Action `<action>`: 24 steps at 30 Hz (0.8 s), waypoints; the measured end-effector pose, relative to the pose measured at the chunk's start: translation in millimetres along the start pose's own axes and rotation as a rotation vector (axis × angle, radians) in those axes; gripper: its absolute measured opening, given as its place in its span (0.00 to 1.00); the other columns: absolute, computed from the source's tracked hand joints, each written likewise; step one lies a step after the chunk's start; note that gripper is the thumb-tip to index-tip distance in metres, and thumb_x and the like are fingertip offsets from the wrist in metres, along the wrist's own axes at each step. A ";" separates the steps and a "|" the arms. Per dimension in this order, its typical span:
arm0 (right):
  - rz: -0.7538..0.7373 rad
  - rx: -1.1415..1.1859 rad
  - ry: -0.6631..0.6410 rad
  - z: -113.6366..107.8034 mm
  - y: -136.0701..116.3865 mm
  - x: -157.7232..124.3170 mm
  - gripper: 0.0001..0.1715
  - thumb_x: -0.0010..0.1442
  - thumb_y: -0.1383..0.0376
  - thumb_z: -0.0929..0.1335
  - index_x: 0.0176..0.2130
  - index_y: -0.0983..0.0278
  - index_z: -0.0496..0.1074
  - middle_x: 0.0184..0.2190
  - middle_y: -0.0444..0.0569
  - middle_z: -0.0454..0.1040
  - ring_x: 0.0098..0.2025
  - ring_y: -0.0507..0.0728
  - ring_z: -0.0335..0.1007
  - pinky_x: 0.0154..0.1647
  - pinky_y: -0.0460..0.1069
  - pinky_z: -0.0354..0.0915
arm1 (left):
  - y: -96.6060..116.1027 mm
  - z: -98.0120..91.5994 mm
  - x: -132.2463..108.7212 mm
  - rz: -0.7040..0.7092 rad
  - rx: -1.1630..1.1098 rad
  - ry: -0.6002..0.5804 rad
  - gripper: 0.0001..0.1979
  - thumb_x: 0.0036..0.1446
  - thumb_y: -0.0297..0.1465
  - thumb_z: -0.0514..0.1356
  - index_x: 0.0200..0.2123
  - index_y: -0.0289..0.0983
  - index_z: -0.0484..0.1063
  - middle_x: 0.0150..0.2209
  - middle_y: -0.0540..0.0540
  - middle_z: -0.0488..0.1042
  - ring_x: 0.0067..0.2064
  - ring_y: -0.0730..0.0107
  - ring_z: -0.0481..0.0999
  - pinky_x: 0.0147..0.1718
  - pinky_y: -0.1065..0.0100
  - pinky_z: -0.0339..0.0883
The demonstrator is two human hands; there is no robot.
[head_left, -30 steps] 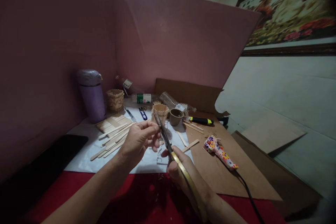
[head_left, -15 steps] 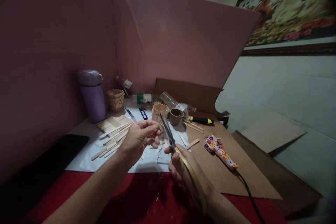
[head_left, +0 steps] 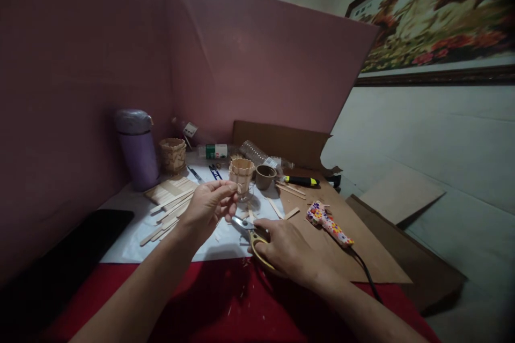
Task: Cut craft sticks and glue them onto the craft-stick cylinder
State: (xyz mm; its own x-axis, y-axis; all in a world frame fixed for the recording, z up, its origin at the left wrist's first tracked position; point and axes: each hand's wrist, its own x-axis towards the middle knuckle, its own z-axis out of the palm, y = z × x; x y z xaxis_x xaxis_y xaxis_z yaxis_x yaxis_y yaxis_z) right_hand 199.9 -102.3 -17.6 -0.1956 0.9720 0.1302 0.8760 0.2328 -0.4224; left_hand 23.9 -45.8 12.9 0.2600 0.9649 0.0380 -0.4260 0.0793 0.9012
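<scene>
My left hand (head_left: 213,202) is closed in a pinch, thumb against index finger. Whatever lies between those fingertips is too small to make out. My right hand (head_left: 284,246) grips a pair of scissors (head_left: 252,236) with gold handles, low over the front of the white sheet. Their blades point left, toward the space just under my left fingers. Right behind my left fingertips stands a small wooden-stick cup (head_left: 241,172) with a scalloped rim. Wooden craft sticks (head_left: 171,214) lie in a loose pile to the left of my left hand.
A brown pot (head_left: 265,177), a yellow-black utility knife (head_left: 301,181) and a flower-patterned glue gun (head_left: 328,222) with a cord are on the right. At the left stand a purple bottle (head_left: 139,155) and another stick cup (head_left: 173,155). Plastic bottles (head_left: 213,151) lie behind.
My right hand has lowered the scissors and turned them, so the blades now point left rather than up. The left hand keeps its pinch. The view has shifted slightly.
</scene>
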 end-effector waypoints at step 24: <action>-0.033 0.720 0.198 -12.6 -21.3 29.0 0.18 0.64 0.54 0.63 0.27 0.62 0.64 0.21 0.40 0.64 0.23 0.51 0.63 0.25 0.47 0.61 | -15.8 -1.1 -1.0 -0.047 0.125 -0.271 0.12 0.47 0.33 0.67 0.22 0.33 0.69 0.19 0.51 0.69 0.14 0.79 0.64 0.12 0.76 0.58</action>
State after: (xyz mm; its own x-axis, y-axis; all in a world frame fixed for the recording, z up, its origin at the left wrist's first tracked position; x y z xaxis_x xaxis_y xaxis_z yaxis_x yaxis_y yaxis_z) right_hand 181.2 -79.5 6.5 -0.0741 0.9560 0.2839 0.3523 0.2914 -0.8894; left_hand 29.4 -47.8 -1.9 0.5056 0.8576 0.0939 -0.3025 0.0743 0.9502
